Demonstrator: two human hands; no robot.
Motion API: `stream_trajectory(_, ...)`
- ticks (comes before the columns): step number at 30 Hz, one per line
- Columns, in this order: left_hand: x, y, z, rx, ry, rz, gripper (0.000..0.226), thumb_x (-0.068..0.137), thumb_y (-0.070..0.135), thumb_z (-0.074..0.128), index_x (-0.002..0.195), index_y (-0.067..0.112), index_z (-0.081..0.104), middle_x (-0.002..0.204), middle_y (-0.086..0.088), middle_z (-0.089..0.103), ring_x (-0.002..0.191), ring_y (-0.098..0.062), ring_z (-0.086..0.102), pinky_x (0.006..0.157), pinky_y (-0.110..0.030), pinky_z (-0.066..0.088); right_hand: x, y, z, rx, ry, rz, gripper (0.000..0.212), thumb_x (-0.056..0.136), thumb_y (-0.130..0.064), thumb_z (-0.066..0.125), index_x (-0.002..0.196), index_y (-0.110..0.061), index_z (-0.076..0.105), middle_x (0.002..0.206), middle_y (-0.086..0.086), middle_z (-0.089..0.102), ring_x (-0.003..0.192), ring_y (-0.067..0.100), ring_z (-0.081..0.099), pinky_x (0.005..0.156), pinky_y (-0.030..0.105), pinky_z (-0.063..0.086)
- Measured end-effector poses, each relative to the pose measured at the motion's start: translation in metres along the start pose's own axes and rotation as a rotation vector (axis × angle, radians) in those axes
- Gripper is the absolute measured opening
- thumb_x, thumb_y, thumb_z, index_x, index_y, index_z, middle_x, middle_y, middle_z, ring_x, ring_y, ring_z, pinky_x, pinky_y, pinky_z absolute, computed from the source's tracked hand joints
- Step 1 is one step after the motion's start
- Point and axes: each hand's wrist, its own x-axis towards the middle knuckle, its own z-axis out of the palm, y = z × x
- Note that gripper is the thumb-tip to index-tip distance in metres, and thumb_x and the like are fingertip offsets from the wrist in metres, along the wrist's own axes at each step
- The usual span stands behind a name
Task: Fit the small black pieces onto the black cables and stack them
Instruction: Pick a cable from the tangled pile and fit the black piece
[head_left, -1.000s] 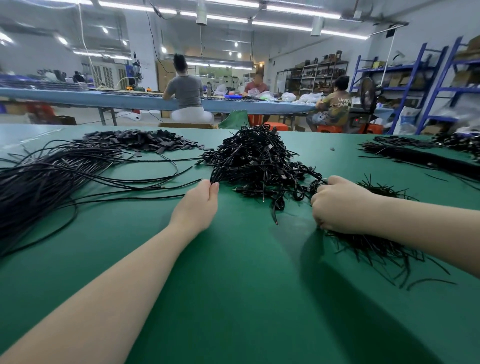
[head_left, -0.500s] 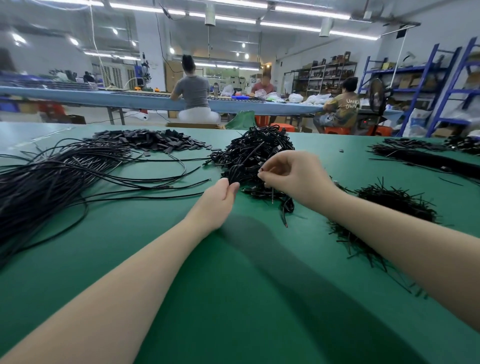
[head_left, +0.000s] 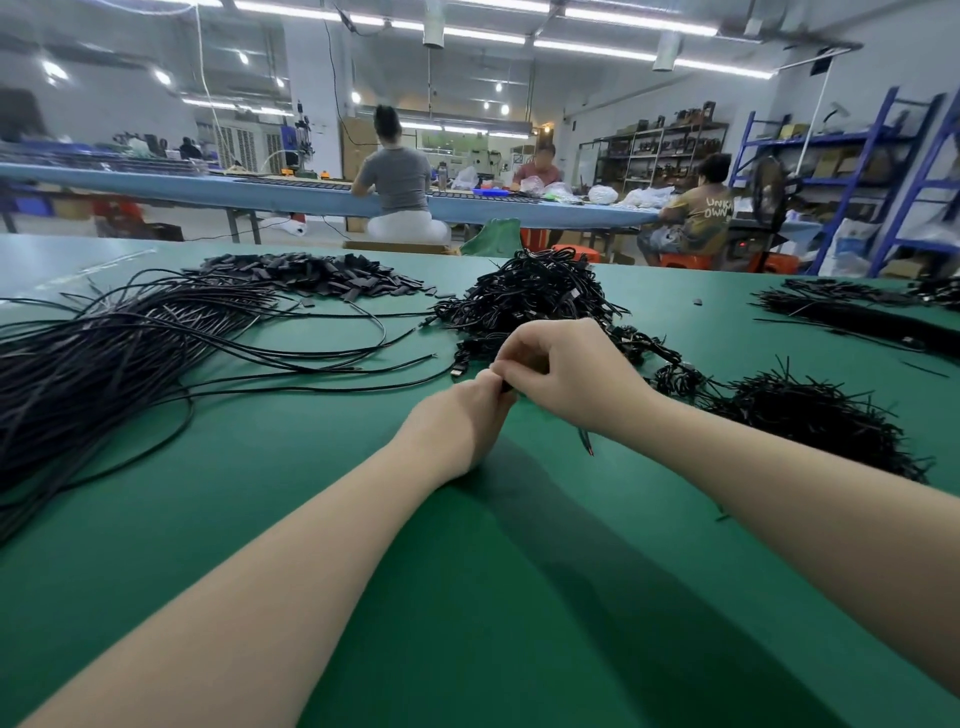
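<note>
My left hand (head_left: 462, 421) and my right hand (head_left: 566, 374) meet at the middle of the green table (head_left: 467, 597), fingertips touching. Both pinch a thin black cable (head_left: 586, 441) whose free end hangs below my right wrist. Whether a small piece sits on it is hidden by my fingers. A big bundle of long black cables (head_left: 104, 358) lies at the left. Flat small black pieces (head_left: 311, 273) are heaped at the back left. A tangled heap of fitted cables (head_left: 540, 301) rises just beyond my hands. Short black cables (head_left: 815, 421) lie in a pile at my right.
Another row of black cables (head_left: 852, 317) stretches along the table's far right. Beyond the table, people sit at a long blue bench (head_left: 260, 192). Blue shelving racks (head_left: 872, 171) and a fan (head_left: 769, 192) stand at the back right.
My right hand has come from the pile of short cables at the right over to my left hand with a cable. My left hand has moved slightly right to meet it.
</note>
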Motion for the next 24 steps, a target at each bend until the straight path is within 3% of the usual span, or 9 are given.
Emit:
stream_trajectory(2, -0.006, 0.005, -0.005, 0.220, 0.088, 0.038, 0.031, 0.100, 0.036, 0.039, 0.112, 0.010, 0.052, 0.101, -0.006, 0.067, 0.086, -0.029, 0.067, 0.066, -0.031, 0.038, 0.008, -0.001, -0.008, -0.218, -0.075, -0.104, 0.008, 0.087, -0.027, 0.062, 0.086, -0.025, 0.070, 0.077, -0.013, 0.066, 0.072, 0.008, 0.060, 0.069, 0.030, 0.052)
stream_trajectory(4, -0.010, 0.006, -0.010, 0.359, 0.308, 0.239, 0.022, 0.085, 0.029, 0.066, 0.087, 0.008, 0.064, 0.071, -0.005, 0.068, 0.057, -0.024, 0.065, 0.055, -0.026, 0.040, 0.020, 0.003, -0.022, -0.242, -0.222, -0.073, 0.007, 0.087, -0.029, 0.062, 0.083, -0.028, 0.068, 0.075, -0.016, 0.064, 0.070, 0.004, 0.059, 0.070, 0.030, 0.051)
stream_trajectory(8, -0.007, -0.002, -0.013, 0.366, 0.551, 0.542, 0.028, 0.091, 0.026, 0.048, 0.072, 0.010, 0.061, 0.058, -0.002, 0.057, 0.046, -0.023, 0.056, 0.048, -0.027, 0.038, 0.040, 0.024, -0.052, 0.158, -0.625, 0.276, 0.007, 0.085, -0.036, 0.068, 0.082, -0.030, 0.070, 0.078, -0.016, 0.069, 0.074, -0.002, 0.061, 0.073, 0.023, 0.046)
stream_trajectory(12, -0.012, 0.008, -0.017, 0.163, 0.589, 0.559, 0.032, 0.092, 0.026, 0.042, 0.072, 0.006, 0.057, 0.063, -0.007, 0.056, 0.051, -0.028, 0.053, 0.054, -0.033, 0.038, 0.029, 0.040, -0.045, 0.753, -0.805, 0.485, 0.006, 0.083, -0.029, 0.064, 0.081, -0.023, 0.066, 0.083, -0.003, 0.066, 0.079, 0.012, 0.060, 0.077, 0.026, 0.045)
stream_trajectory(15, -0.015, 0.013, -0.017, -0.321, 0.447, 0.257, 0.030, 0.098, 0.028, 0.037, 0.090, 0.006, 0.057, 0.082, -0.007, 0.066, 0.071, -0.030, 0.061, 0.066, -0.038, 0.038, 0.020, 0.033, -0.017, 1.167, -0.587, 0.579, 0.004, 0.082, -0.018, 0.060, 0.084, -0.021, 0.059, 0.076, -0.003, 0.063, 0.073, 0.011, 0.065, 0.078, 0.028, 0.044)
stream_trajectory(17, -0.014, 0.014, -0.013, -0.613, 0.408, 0.067, 0.023, 0.102, 0.027, 0.037, 0.093, 0.012, 0.052, 0.084, 0.003, 0.065, 0.079, -0.010, 0.062, 0.068, -0.033, 0.039, 0.018, 0.022, 0.009, 1.280, -0.346, 0.645, 0.010, 0.091, -0.015, 0.056, 0.083, -0.021, 0.055, 0.067, -0.007, 0.060, 0.061, 0.007, 0.063, 0.075, 0.028, 0.046)
stream_trajectory(19, -0.009, 0.012, -0.009, -0.720, 0.423, -0.082, 0.020, 0.103, 0.025, 0.037, 0.093, 0.013, 0.048, 0.083, 0.006, 0.060, 0.078, -0.005, 0.057, 0.069, -0.031, 0.038, 0.018, 0.008, 0.038, 1.356, -0.087, 0.712, 0.013, 0.097, -0.015, 0.052, 0.085, -0.018, 0.055, 0.060, -0.008, 0.062, 0.053, 0.006, 0.060, 0.065, 0.025, 0.050)
stream_trajectory(22, -0.001, 0.008, -0.003, -0.846, 0.340, -0.249, 0.018, 0.103, 0.028, 0.036, 0.106, 0.012, 0.045, 0.102, -0.008, 0.060, 0.093, -0.022, 0.058, 0.081, -0.034, 0.045, 0.013, -0.007, 0.069, 1.330, 0.184, 0.816, 0.008, 0.095, -0.017, 0.057, 0.089, -0.013, 0.060, 0.068, -0.001, 0.064, 0.059, 0.010, 0.059, 0.054, 0.023, 0.049)
stream_trajectory(24, 0.001, 0.006, 0.000, -0.907, 0.300, -0.297, 0.016, 0.103, 0.029, 0.037, 0.109, 0.016, 0.041, 0.102, -0.002, 0.056, 0.089, -0.013, 0.056, 0.073, -0.018, 0.043, 0.009, -0.007, 0.078, 1.290, 0.258, 0.850, 0.008, 0.095, -0.017, 0.058, 0.091, -0.010, 0.061, 0.067, 0.000, 0.061, 0.057, 0.009, 0.056, 0.052, 0.021, 0.047)
